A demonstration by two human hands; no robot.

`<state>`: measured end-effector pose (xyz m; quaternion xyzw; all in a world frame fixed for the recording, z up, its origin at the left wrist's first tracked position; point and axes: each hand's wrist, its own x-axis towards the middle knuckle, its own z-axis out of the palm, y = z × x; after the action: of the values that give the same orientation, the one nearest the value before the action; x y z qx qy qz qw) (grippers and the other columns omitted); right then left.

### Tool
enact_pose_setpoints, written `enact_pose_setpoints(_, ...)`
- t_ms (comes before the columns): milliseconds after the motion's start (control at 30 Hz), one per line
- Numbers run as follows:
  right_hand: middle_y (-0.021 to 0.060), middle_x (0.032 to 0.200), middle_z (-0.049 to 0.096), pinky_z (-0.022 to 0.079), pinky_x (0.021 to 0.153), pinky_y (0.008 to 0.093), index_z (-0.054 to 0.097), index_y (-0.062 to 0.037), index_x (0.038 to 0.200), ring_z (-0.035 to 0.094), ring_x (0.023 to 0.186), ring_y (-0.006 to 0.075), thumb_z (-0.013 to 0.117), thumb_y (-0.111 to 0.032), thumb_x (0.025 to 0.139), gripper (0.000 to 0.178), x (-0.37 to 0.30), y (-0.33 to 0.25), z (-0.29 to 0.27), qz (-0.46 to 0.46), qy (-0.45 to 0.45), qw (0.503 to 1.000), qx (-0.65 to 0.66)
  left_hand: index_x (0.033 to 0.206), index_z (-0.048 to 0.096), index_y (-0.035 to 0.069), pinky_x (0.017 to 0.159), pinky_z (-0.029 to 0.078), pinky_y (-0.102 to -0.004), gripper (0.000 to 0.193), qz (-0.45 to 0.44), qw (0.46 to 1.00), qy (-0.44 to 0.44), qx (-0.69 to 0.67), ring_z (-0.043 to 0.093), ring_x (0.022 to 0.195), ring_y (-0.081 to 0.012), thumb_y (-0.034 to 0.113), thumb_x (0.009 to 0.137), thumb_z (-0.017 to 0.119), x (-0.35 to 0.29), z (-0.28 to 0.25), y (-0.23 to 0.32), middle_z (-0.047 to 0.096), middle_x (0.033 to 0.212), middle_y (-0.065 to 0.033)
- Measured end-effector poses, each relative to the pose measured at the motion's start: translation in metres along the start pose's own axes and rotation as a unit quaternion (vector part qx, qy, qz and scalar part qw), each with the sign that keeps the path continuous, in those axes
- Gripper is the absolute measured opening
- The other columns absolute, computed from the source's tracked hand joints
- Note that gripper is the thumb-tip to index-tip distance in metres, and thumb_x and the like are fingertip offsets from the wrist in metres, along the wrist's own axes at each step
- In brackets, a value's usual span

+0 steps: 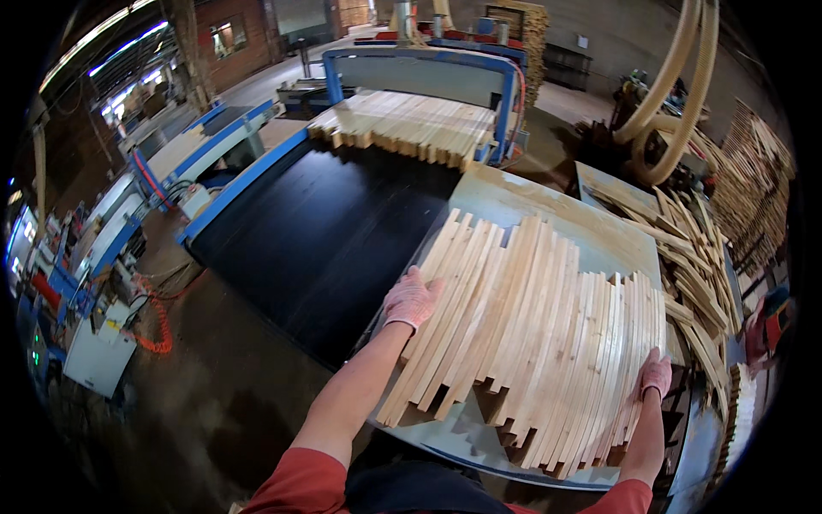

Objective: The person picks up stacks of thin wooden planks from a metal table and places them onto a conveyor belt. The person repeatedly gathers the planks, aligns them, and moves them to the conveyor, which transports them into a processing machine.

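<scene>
A row of long pale wooden strips (pixel 539 317) lies side by side on a grey metal table (pixel 599 221) in front of me, their near and far ends uneven. At the row's left edge is my left hand (pixel 413 300) in a pinkish work glove, fingers curled along the outermost strip and thumb on top. My right hand (pixel 656 374), gloved alike, presses round the right edge, lower down. Between them the two hands hold the row from both sides. The fingertips of the right hand are partly hidden.
Left of the table runs a black conveyor belt (pixel 317 231) with a blue frame. Another batch of strips (pixel 407 124) lies at its far end, under a blue machine gantry (pixel 419 53). Scrap wood (pixel 685 248) is heaped at the right, below hanging hoses (pixel 672 94).
</scene>
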<state>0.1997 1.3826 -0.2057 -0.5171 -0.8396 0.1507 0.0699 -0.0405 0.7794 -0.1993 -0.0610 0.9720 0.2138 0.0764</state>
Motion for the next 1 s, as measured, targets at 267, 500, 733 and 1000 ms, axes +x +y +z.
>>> enact_pose_setpoints(267,0.0318,0.142,0.063,0.047,0.112,0.0484,0.052,0.0048,0.151,0.06,0.134,0.046,0.049,-0.059,0.106,0.078,0.01,0.016,0.009,-0.021,0.04,0.999,0.007,0.162,0.037,0.0,0.111,0.049,-0.0473,0.089,0.019,1.0,0.017,-0.004,0.061,0.136,-0.0353,0.066,0.102,0.047,-0.006,0.002,0.003,0.059,0.152,-0.0233)
enact_pose_setpoints(500,0.0275,0.127,0.072,0.052,0.101,0.0452,0.062,0.0082,0.138,0.069,0.118,0.0429,0.059,-0.057,0.103,0.074,0.047,0.049,0.019,-0.096,0.005,0.99,0.1,0.166,0.029,-0.001,0.113,0.049,-0.0452,0.098,0.015,1.0,-0.007,-0.012,0.058,0.139,-0.0358,0.068,0.099,0.049,-0.006,-0.007,0.005,0.054,0.157,-0.0243)
enact_pose_setpoints(733,0.0073,0.09,0.07,0.05,0.079,0.0451,0.075,0.0037,0.099,0.063,0.079,0.0263,0.062,-0.074,0.096,0.079,0.058,0.059,0.02,0.062,-0.13,0.969,0.203,0.171,0.017,0.004,0.124,0.038,-0.0403,0.102,0.012,0.997,-0.047,-0.063,0.044,0.153,-0.034,0.065,0.098,0.056,-0.01,-0.019,0.003,0.038,0.17,-0.0219)
enact_pose_setpoints(1000,0.0102,0.077,0.067,0.048,0.075,0.0448,0.077,0.007,0.089,0.058,0.074,0.0242,0.059,-0.077,0.097,0.086,0.034,0.047,0.008,0.065,-0.048,0.978,0.192,0.171,0.02,0.007,0.119,0.045,-0.0437,0.108,0.047,0.988,-0.052,-0.14,0.053,0.145,-0.0377,0.061,0.091,0.068,-0.003,-0.013,-0.002,0.043,0.166,-0.0228)
